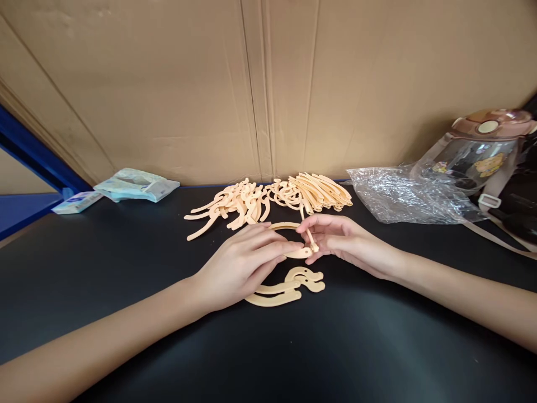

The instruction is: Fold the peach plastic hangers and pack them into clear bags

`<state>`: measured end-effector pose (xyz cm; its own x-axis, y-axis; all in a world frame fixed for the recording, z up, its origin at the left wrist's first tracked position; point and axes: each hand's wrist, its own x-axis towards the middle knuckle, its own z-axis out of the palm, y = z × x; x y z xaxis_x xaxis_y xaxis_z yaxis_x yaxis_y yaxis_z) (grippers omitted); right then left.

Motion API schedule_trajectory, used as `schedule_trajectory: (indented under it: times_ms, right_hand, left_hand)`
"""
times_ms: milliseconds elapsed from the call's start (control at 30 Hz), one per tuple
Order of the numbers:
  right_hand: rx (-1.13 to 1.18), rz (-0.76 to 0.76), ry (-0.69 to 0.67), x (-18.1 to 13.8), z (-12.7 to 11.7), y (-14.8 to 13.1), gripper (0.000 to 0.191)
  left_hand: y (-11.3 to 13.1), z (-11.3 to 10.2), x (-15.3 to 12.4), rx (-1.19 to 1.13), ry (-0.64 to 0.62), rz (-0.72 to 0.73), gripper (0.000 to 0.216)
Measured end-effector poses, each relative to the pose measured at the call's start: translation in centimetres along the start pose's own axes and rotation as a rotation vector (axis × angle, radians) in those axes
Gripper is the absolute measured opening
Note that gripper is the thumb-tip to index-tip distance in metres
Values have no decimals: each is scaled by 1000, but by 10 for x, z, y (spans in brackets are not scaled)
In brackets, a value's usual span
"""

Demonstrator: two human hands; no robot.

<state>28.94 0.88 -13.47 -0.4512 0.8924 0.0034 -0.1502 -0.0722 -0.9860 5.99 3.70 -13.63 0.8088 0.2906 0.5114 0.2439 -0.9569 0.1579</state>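
Note:
Over the middle of the black table, my left hand is closed on a curved cream plastic strip with a small hole near its end. Pinched in my right hand is a narrow cream strip, its lower end meeting the tip of the curved one; whether the two are joined I cannot tell. Behind my left fingers arches another curved strip section. Just below the hands lie several curved cream pieces with rounded, holed ends, partly covered by my left hand.
Behind my hands lie a loose pile of curved cream pieces and a stack of long strips. Tissue packs stand at the back left. A clear plastic bag and a strapped water bottle occupy the right. Cardboard walls the back.

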Motion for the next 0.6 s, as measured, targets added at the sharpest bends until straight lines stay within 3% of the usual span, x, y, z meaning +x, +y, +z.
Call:
schedule_trajectory:
  times_ms: [333,600]
  right_hand:
    - [6,4,68,-4,-3,3,14]
    - [54,6,59,-2,-9,4,26]
  left_hand:
    - [1,-2,-2,23,32,16,30]
    - [1,-4,-3,45,29,34,30]
